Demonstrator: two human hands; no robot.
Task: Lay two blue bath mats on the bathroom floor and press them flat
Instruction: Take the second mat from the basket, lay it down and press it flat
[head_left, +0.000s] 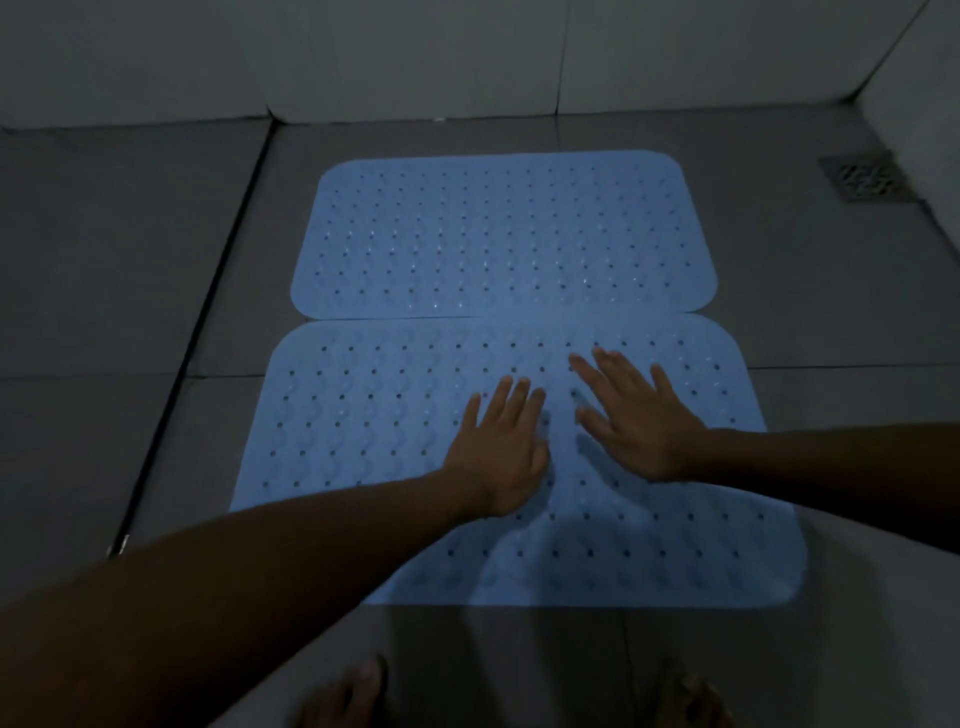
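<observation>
Two blue perforated bath mats lie side by side on the grey tiled floor, long edges touching. The far mat lies flat with nothing on it. On the near mat both my hands press palm-down near its middle. My left hand has its fingers straight and close together. My right hand has its fingers spread wide. The two hands lie a small gap apart. The near mat's front right part looks slightly rippled.
White tiled walls rise behind the far mat and at the right. A square floor drain sits in the far right corner. A dark groove runs along the floor on the left. My bare feet stand at the bottom edge.
</observation>
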